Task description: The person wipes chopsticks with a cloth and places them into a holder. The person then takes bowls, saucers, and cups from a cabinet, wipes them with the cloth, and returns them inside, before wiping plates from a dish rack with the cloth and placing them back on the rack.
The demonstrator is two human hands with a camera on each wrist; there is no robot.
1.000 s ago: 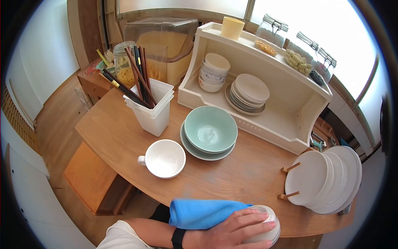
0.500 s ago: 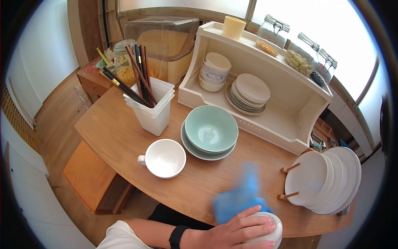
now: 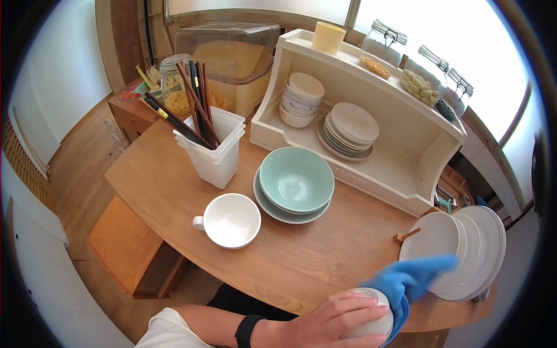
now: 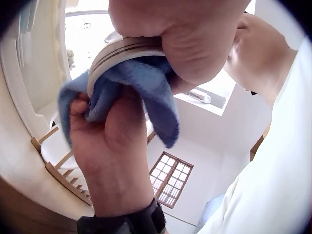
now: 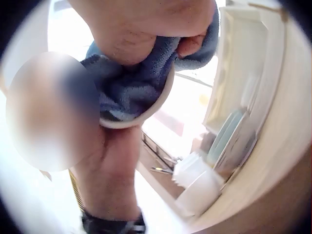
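The blue cloth (image 3: 403, 281) swings across, right of the left hand (image 3: 339, 321), which grips the white bowl (image 3: 376, 294) beneath. Right hand (image 4: 109, 139) pinches cloth at the rim: wiping, I'd say, needing a turn next.

I record a brown wooden counter (image 3: 301, 258) with a curved front edge; a cream shelf (image 3: 394, 148) stands along its back. Beyond the shelf, a bright, washed-out window (image 3: 464, 32) in a wooden frame (image 3: 351, 13) admits strong light. At left I note a pale wall (image 3: 64, 75), a plank floor (image 3: 81, 180) and a low wooden unit (image 3: 130, 246) beside the counter. My left wrist view registers a second window (image 4: 171, 179), brown-framed, divided into small panes, in a whitish partition (image 4: 219, 146).
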